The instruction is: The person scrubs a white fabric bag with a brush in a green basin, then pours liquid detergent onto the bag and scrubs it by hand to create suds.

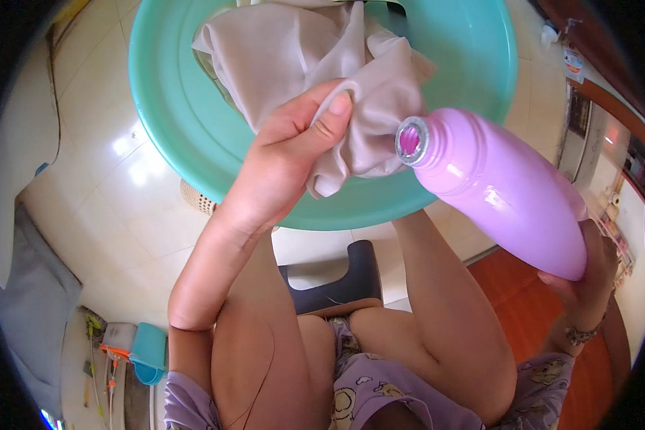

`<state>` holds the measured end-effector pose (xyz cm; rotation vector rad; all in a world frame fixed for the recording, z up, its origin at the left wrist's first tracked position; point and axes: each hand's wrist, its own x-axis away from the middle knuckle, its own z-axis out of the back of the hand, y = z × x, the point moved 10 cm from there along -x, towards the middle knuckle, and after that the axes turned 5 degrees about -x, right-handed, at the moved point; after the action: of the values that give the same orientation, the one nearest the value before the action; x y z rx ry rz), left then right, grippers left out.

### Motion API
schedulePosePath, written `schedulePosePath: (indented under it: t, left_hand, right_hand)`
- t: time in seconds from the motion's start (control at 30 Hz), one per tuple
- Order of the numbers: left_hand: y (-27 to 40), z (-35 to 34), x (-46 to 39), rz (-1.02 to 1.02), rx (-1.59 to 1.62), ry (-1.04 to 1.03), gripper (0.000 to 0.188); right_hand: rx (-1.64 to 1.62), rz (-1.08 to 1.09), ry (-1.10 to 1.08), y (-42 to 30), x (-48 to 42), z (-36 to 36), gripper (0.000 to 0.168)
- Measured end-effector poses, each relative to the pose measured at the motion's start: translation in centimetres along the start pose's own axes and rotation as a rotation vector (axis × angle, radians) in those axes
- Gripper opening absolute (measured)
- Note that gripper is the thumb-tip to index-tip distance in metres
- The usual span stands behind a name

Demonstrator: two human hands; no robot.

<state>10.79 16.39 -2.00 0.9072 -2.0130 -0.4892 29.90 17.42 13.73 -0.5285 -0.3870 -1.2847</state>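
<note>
My left hand pinches the near edge of a light beige satin-like cloth between thumb and fingers. The cloth lies bunched over the inside of a large turquoise plastic basin. In my right hand is a pink plastic bottle, held near its base. The bottle tilts toward the cloth, its uncapped mouth facing left, with a torn silvery seal around the rim and pink inside. The mouth is close to the cloth's folds; whether they touch I cannot tell. No liquid is seen leaving the bottle.
Glossy pale tiles surround the basin. A dark low stool stands between my legs. A perforated beige item shows under the basin's left rim. Lower left are a turquoise plastic container and hoses; a reddish-brown surface lies to the right.
</note>
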Motion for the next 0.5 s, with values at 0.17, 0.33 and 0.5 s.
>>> schedulePosePath:
  t: [0.17, 0.33, 0.5]
  left_hand:
    - [0.7, -0.4, 0.3, -0.059, -0.068, -0.070, 0.033]
    - [0.8, -0.5, 0.3, -0.102, -0.132, -0.133, 0.035]
    - [0.6, -1.1, 0.6, -0.050, -0.128, -0.154, 0.035]
  right_hand:
    - [0.170, 0.085, -0.002, -2.8, -0.8, 0.8, 0.051]
    - [0.202, 0.016, 0.037, -2.6, -0.5, 1.2, 0.053]
    - [0.203, -0.130, 0.004, -1.8, 0.2, 1.1, 0.060]
